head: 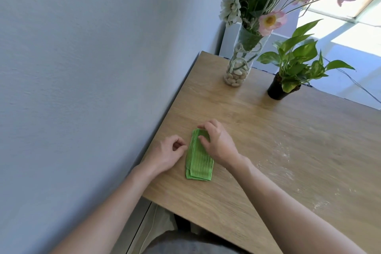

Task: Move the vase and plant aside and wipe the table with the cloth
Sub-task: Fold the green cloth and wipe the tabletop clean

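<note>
Closest to the camera are the person's two bare forearms, reaching over the near edge of the wooden table (257, 121). The left hand (168, 153) sits just beside the folded green cloth (198, 160), fingers curled loosely and holding nothing. The right hand (218, 143) rests on the far end of the cloth, fingertips pinching or pressing its top fold.

Looks like the cloth is being gathered for the wipe, with the vase and plant apparently parked already at the far edge. Next move probably calls for a proper grip and a sweep right, toward the pale dusty smears (283, 155) on the tabletop.

The glass vase of flowers (237, 70), pebbles in the bottom, and the small potted plant (277, 89) stand well apart from the hands, so nothing blocks the dusty patch. The wall hugs the left edge, though.
</note>
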